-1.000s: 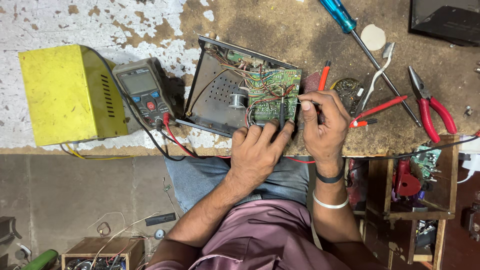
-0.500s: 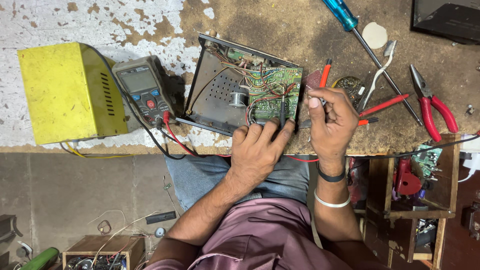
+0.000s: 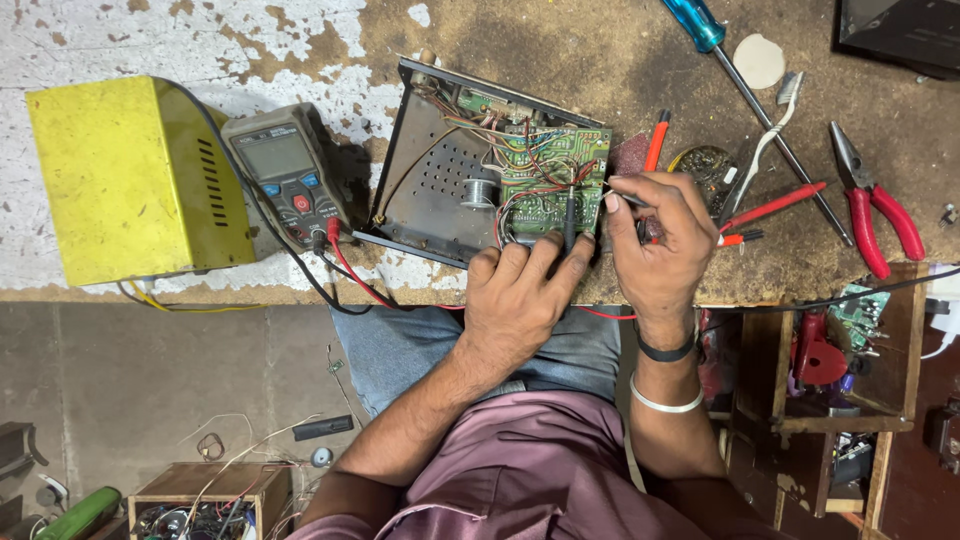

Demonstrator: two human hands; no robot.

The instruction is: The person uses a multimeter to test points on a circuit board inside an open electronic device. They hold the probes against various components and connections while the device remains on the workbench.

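An open metal chassis (image 3: pixel 430 190) lies on the worn workbench with a green circuit board (image 3: pixel 550 170) and coloured wires inside. My left hand (image 3: pixel 520 300) rests at the chassis's near edge and holds a black probe (image 3: pixel 569 215) upright on the board. My right hand (image 3: pixel 660 240) is beside the board's right edge, its fingers pinched on a thin dark probe tip pointing at the board. A grey multimeter (image 3: pixel 285 175) lies left of the chassis, its red and black leads (image 3: pixel 350 275) running to my hands.
A yellow metal box (image 3: pixel 130 180) stands at the far left. Right of my hands lie red probes (image 3: pixel 770 205), a blue-handled screwdriver (image 3: pixel 700 30), a toothbrush (image 3: pixel 770 130) and red-handled pliers (image 3: pixel 870 210). Below the bench edge are a wooden shelf (image 3: pixel 830 420) and a parts box (image 3: pixel 210 495).
My right hand has shifted slightly at the board's right edge, fingers re-pinched. My left hand and its probe stay in place on the board.
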